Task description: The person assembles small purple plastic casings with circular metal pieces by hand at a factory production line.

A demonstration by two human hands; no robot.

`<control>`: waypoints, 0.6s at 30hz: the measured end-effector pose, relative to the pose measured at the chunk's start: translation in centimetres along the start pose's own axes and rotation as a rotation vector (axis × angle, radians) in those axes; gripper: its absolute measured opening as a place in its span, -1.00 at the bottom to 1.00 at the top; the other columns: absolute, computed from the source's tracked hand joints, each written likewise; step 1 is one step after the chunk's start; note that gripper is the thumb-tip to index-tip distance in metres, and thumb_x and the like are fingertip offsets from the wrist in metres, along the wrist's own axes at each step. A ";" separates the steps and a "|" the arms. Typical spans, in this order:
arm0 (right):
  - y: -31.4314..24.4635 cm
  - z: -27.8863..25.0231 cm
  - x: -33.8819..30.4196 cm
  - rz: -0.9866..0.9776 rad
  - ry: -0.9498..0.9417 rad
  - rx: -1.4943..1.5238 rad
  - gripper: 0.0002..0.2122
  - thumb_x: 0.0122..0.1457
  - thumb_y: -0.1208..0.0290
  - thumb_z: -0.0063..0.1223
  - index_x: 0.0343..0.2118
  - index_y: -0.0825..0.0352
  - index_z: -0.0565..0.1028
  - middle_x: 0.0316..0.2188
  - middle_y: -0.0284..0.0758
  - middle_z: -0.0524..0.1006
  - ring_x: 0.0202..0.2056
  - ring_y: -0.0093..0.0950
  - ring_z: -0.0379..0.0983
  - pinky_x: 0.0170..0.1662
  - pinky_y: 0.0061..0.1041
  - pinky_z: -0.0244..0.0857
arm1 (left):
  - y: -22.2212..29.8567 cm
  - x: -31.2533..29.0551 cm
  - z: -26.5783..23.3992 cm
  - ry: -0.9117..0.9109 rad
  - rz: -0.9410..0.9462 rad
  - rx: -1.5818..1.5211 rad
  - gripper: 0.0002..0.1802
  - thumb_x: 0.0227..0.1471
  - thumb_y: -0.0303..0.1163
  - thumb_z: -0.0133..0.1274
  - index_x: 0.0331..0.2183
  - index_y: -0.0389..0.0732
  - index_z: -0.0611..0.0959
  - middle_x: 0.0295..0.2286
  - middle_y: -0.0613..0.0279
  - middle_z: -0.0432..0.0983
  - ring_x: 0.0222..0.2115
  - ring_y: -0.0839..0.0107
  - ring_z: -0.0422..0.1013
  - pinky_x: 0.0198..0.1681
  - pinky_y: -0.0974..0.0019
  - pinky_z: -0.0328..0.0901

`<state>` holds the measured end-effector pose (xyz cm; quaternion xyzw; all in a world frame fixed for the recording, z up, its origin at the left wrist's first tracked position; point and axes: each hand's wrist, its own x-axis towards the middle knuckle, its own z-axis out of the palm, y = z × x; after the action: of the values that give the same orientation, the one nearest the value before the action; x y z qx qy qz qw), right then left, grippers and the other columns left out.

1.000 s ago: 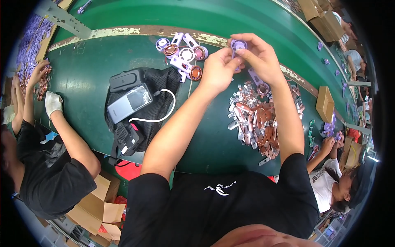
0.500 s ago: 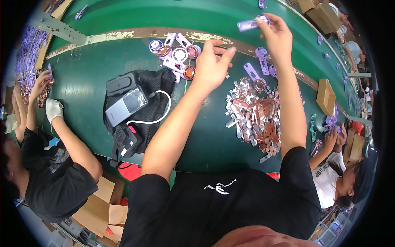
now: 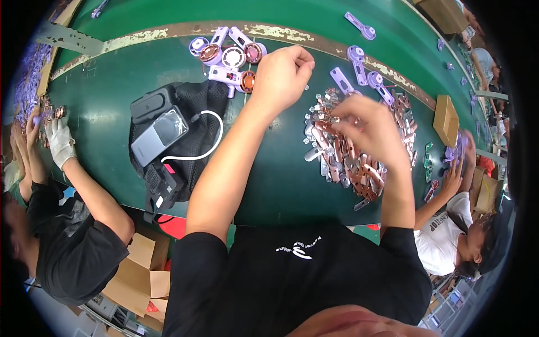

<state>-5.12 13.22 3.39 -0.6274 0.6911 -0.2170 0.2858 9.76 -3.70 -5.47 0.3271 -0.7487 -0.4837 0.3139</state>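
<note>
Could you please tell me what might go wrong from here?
The right hand is over the pile of small brown and clear parts, so loose pieces could scatter or mix further.

The left hand is close beside the clustered lilac fan units; a brush of the wrist might knock them.

The white cable loops out near the left forearm, so it could snag and perhaps tug the grey device.

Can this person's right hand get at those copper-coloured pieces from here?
Probably yes: the right hand is over the heap of copper-coloured pieces, with nothing visible blocking it; blur hides any contact.
</note>
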 end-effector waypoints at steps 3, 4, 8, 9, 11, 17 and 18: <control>-0.3 2.0 -1.5 -0.113 0.060 -0.161 -0.82 0.06 0.55 0.32 -0.25 0.35 0.61 -0.32 -0.24 0.58 -0.28 -0.24 0.55 -0.22 -0.28 0.46 | -0.1 0.0 0.5 -0.001 0.013 0.001 -0.85 0.07 -0.40 0.20 -0.33 -0.28 0.74 -0.42 0.05 0.70 -0.38 0.12 0.65 -0.24 0.13 0.50; -0.5 2.3 -1.6 -0.150 0.076 -0.302 -0.86 0.09 0.53 0.29 -0.27 0.34 0.61 -0.33 -0.24 0.57 -0.25 -0.20 0.56 -0.19 -0.24 0.48 | 0.1 0.0 0.3 -0.007 0.005 0.009 -0.84 0.07 -0.39 0.20 -0.33 -0.28 0.74 -0.43 0.06 0.70 -0.39 0.14 0.65 -0.25 0.14 0.50; -0.4 2.9 -2.0 -0.108 0.137 -0.410 -0.86 0.06 0.52 0.30 -0.30 0.32 0.62 -0.35 -0.28 0.57 -0.25 -0.20 0.56 -0.18 -0.24 0.49 | 0.9 -0.2 0.0 -0.038 -0.061 -0.001 -0.83 0.09 -0.37 0.20 -0.33 -0.27 0.75 -0.44 0.07 0.71 -0.41 0.16 0.65 -0.26 0.14 0.50; -0.3 3.0 -2.0 -0.113 0.136 -0.413 -0.86 0.06 0.52 0.30 -0.30 0.32 0.62 -0.35 -0.28 0.57 -0.25 -0.20 0.56 -0.18 -0.24 0.49 | 1.1 -0.1 -0.1 -0.079 -0.101 0.024 -0.80 0.13 -0.34 0.20 -0.28 -0.26 0.75 -0.43 0.12 0.72 -0.40 0.28 0.65 -0.26 0.21 0.49; -0.3 3.1 -2.0 -0.104 0.154 -0.446 -0.89 0.06 0.54 0.28 -0.33 0.31 0.63 -0.38 -0.28 0.56 -0.25 -0.21 0.57 -0.19 -0.24 0.49 | 1.1 -0.1 -0.2 -0.115 -0.142 0.050 -0.77 0.16 -0.30 0.21 -0.23 -0.25 0.75 -0.41 0.16 0.72 -0.40 0.40 0.65 -0.25 0.28 0.49; 0.2 3.0 -1.3 -0.120 0.207 -0.445 -0.89 0.07 0.60 0.24 -0.31 0.36 0.65 -0.35 -0.22 0.61 -0.29 -0.19 0.58 -0.23 -0.29 0.47 | 0.5 -0.1 -0.1 -0.069 -0.097 0.025 -0.77 0.15 -0.29 0.22 -0.24 -0.25 0.75 -0.45 0.14 0.71 -0.43 0.40 0.64 -0.27 0.28 0.49; 0.3 2.8 -1.2 -0.124 0.206 -0.446 -0.89 0.07 0.60 0.24 -0.31 0.36 0.65 -0.35 -0.22 0.61 -0.29 -0.19 0.58 -0.23 -0.29 0.47 | 0.7 0.0 -0.2 -0.093 -0.115 0.025 -0.74 0.16 -0.27 0.23 -0.23 -0.26 0.75 -0.44 0.15 0.71 -0.42 0.42 0.63 -0.27 0.29 0.49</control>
<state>-3.41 14.61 1.23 -0.6908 0.7074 -0.1392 0.0545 9.81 -3.53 -4.72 0.3506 -0.7485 -0.5059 0.2466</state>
